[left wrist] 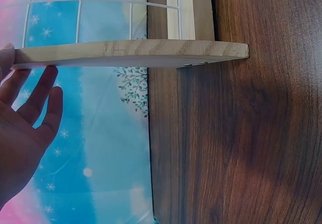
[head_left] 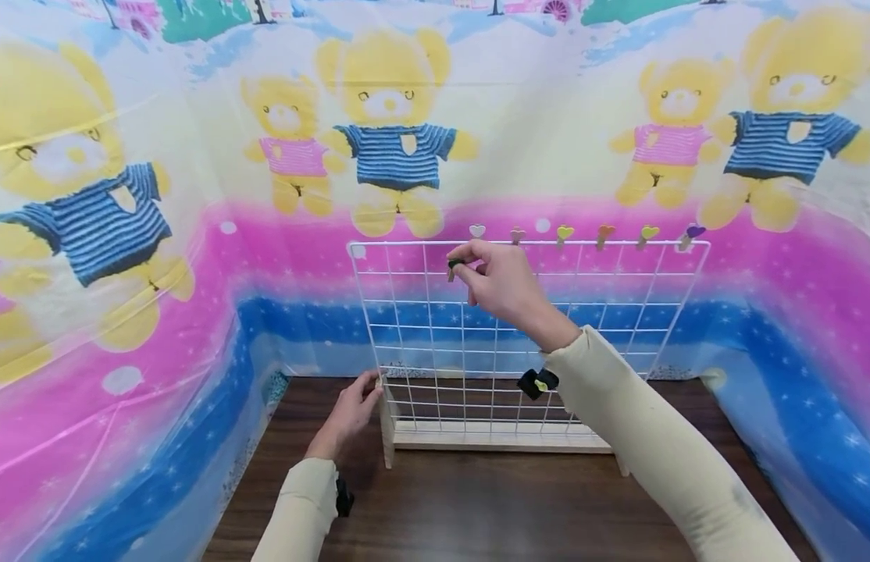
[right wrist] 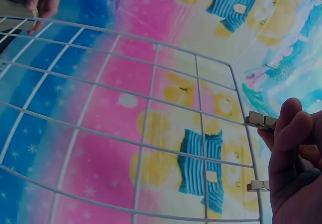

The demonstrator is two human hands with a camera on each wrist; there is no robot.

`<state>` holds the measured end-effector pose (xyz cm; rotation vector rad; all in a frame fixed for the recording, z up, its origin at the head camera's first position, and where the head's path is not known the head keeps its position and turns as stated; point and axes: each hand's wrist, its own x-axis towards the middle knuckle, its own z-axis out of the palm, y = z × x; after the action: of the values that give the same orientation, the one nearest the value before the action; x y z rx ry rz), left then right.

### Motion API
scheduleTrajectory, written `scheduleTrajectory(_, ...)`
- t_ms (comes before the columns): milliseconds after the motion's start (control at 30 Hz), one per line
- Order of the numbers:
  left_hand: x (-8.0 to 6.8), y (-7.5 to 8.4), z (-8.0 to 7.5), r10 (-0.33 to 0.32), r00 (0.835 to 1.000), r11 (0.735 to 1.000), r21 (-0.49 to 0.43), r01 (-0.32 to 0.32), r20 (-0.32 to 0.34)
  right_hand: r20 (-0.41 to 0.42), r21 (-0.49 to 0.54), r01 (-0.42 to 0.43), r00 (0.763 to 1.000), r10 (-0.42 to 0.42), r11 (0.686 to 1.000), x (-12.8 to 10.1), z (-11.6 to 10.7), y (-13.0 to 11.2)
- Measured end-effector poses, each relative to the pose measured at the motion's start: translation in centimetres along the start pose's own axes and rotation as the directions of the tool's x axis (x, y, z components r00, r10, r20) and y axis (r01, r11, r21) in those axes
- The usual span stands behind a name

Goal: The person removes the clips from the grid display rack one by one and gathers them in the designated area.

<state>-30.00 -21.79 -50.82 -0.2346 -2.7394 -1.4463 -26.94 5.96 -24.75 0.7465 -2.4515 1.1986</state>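
A white wire grid (head_left: pixel 400 243) stands upright in a wooden frame. My right hand (head_left: pixel 501 282) is at its top wire, left of the middle. Between thumb and fingertips it pinches a small wooden clothespin (right wrist: pixel 257 119) with a dark green top; in the right wrist view the clothespin's tip meets the outer wire. My left hand (head_left: pixel 349 414) holds the upper end of the left wooden side post (left wrist: pixel 151 48), thumb on one face and fingertips on the other. Several heart-topped clothespins, among them a white one (head_left: pixel 477 232) and a purple one (head_left: pixel 693 233), sit along the top wire to the right.
The frame's pale wooden crossbar (head_left: pixel 498 442) runs low between the side posts. It stands on a dark wood-grain table (head_left: pixel 491 507). Behind and at both sides hangs a cloth (head_left: pixel 533 140) printed with bears. Each wrist carries a black camera mount (head_left: pixel 536 384).
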Motion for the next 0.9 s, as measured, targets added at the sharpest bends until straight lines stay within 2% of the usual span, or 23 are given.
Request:
scheduleTrajectory(133,0.0,0.0,-0.5,0.017,1.000,1.000,0.011,-0.017,-0.003,0.027,0.012,0.024,0.999,-0.024,1.000,-1.3,0.8,0.8)
scheduleTrajectory(333,0.1,0.1,-0.8,0.031,1.000,0.999,0.019,-0.031,-0.005,0.113,0.048,0.021,0.993,-0.027,0.999,-3.6,2.3,3.0)
scheduleTrajectory(600,0.2,0.0,-0.4,0.007,1.000,0.999,0.032,-0.007,-0.005,0.221,0.042,-0.017,0.975,0.007,0.999,-6.8,5.0,6.4)
scheduleTrajectory(733,0.2,0.0,-0.2,0.017,1.000,0.999,0.034,-0.017,-0.009,0.228,0.045,-0.042,0.973,0.031,0.998,-8.5,6.7,8.5)
scheduleTrajectory(900,0.1,0.1,-0.1,0.026,1.000,0.999,0.033,-0.026,-0.004,0.281,0.075,-0.096,0.957,0.072,0.993,-10.9,9.0,11.1)
